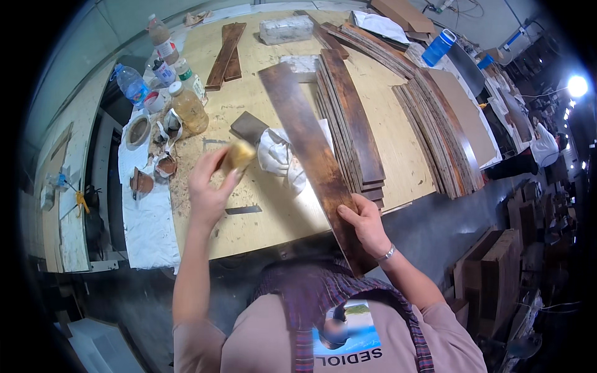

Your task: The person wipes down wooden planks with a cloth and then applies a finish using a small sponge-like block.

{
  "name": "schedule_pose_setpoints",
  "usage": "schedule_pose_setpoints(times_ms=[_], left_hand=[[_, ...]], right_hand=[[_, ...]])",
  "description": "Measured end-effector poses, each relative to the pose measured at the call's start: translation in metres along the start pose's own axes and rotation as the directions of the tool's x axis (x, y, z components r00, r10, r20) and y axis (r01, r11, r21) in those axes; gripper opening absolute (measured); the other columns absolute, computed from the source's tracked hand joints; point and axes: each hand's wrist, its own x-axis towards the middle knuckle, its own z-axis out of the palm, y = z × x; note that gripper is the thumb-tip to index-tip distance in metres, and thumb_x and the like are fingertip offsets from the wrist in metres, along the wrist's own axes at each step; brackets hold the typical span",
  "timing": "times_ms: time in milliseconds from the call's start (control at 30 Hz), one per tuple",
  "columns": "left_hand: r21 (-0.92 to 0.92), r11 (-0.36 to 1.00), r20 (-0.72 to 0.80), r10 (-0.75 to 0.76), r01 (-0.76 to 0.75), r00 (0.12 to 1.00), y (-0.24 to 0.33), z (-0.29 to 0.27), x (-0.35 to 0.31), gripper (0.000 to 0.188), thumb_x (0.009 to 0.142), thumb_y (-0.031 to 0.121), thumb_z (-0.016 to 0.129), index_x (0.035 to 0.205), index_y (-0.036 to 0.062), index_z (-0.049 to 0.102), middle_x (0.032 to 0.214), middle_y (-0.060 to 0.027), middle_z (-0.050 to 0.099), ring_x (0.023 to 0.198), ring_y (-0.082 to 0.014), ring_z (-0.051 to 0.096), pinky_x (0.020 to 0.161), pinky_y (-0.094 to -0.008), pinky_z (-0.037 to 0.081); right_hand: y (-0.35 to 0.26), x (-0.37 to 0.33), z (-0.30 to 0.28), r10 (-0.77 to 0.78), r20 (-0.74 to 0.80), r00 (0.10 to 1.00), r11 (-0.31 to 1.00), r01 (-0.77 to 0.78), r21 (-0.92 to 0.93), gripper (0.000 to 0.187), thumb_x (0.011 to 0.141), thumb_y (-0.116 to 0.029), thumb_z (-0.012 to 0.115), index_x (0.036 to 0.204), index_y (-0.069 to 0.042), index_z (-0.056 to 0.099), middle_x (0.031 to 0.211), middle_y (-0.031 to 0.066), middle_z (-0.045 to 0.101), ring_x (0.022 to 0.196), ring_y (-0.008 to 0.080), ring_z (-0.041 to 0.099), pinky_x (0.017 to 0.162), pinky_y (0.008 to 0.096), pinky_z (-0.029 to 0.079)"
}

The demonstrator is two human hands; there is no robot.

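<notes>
My left hand [208,189] is closed around a small brown block with a yellowish end [240,153], blurred, so its exact kind is unclear. My right hand [368,229] grips the near part of a long dark-brown wood plank [305,140], thumb on its face. The plank is held tilted over the table, its far end pointing up and left. Between block and plank, a crumpled white cloth [278,155] lies on the tabletop. Behind the block rests a dark flat block [250,127], and a thin dark strip [243,210] is nearer me.
Stacked planks [354,118] stand just right of the held plank; another stack [435,130] is farther right. Two crossed planks [225,56] lie at the back. Bottles [188,109] and small pots [138,132] crowd the left side. A blue bottle [439,48] stands at the far right.
</notes>
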Motion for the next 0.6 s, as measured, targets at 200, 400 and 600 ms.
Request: schedule_pose_setpoints(times_ms=[200, 400, 600], left_hand=[[0.161, 0.976, -0.183, 0.177, -0.148, 0.967, 0.015, 0.036, 0.067, 0.044, 0.077, 0.002, 0.07, 0.121, 0.0035, 0.064, 0.101, -0.0106, 0.062, 0.093, -0.023, 0.063, 0.084, -0.0336, 0.051], [-0.008, 0.94, 0.144, 0.339, -0.342, 0.93, 0.047, 0.093, -0.035, 0.051, 0.069, 0.005, 0.074, 0.118, -0.0006, 0.062, 0.1, -0.0157, 0.059, 0.094, -0.0333, 0.058, 0.08, -0.0427, 0.05], [-0.334, 0.892, 0.461, 0.437, -0.305, 0.773, 0.074, 0.1, -0.107, 0.052, 0.064, 0.004, 0.077, 0.114, -0.0024, 0.064, 0.097, -0.0164, 0.062, 0.089, -0.033, 0.062, 0.076, -0.0405, 0.055]], right_hand=[[-0.005, -0.008, 0.019, 0.001, 0.058, 0.998, 0.997, -0.006, 0.08, 0.019, 0.094, -0.014, 0.062, 0.082, -0.002, 0.056, 0.074, -0.0076, 0.044, 0.07, 0.0033, 0.037, 0.06, 0.023, 0.033], [-0.012, 0.024, 0.009, 0.078, -0.052, 0.996, 0.992, -0.072, 0.104, 0.02, 0.094, -0.018, 0.062, 0.088, 0.001, 0.063, 0.077, -0.0059, 0.055, 0.073, 0.0032, 0.047, 0.063, 0.0234, 0.04], [-0.043, 0.07, 0.008, 0.053, -0.207, 0.977, 0.946, 0.017, 0.323, 0.022, 0.094, -0.019, 0.063, 0.086, 0.002, 0.064, 0.076, 0.0, 0.06, 0.071, 0.0075, 0.048, 0.064, 0.027, 0.041]])
